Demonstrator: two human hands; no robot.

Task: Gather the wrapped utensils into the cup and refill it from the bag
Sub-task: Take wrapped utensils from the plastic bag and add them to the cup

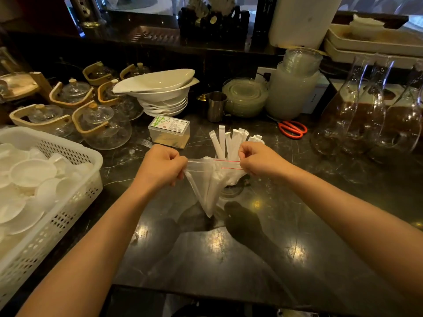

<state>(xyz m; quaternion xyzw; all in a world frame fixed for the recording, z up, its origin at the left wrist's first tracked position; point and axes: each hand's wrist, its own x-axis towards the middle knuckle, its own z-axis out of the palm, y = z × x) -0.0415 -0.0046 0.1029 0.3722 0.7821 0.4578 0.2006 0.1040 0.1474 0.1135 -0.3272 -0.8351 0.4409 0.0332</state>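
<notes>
A clear zip bag (207, 186) with a red seal line hangs above the dark counter, holding white wrapped utensils. My left hand (160, 164) pinches its top left corner and my right hand (258, 160) pinches its top right corner, stretching the mouth between them. Behind the bag stands a glass cup (231, 191), mostly hidden, with several white wrapped utensils (231, 140) fanning up out of it.
A white perforated basket (75, 202) of small dishes sits at the left. Glass teapots (100, 124), stacked white bowls (160, 92), a clear toothpick box (169, 131), a steel cup (216, 106), red scissors (293, 129) and glass carafes (366, 110) line the back.
</notes>
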